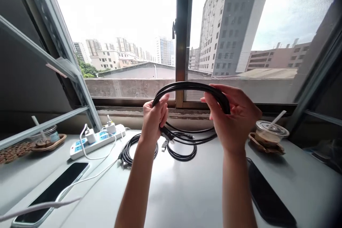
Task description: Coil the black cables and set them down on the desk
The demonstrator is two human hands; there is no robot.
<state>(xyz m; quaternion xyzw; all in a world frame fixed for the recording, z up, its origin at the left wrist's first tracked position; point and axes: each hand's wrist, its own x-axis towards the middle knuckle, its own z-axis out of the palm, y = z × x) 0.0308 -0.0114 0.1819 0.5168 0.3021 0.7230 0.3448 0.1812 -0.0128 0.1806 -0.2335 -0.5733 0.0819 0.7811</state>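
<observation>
A looped black cable (187, 86) is held up above the white table, stretched between both hands. My left hand (155, 117) grips its left side, fingers wrapped round it, with a black plug (167, 134) hanging just below. On the right side, my right hand (232, 114) is closed on the same loop between thumb and fingers. Behind and below lie two more black coils: one (128, 149) beyond my left forearm, the other (183, 157) on the table under the held loop.
A white power strip (100, 140) with chargers and white cords lies at left, near a phone (53, 194). At right are a dark phone (269, 196) and a lidded drink cup (269, 133). Another cup (50, 135) stands far left. Metal frames flank the window.
</observation>
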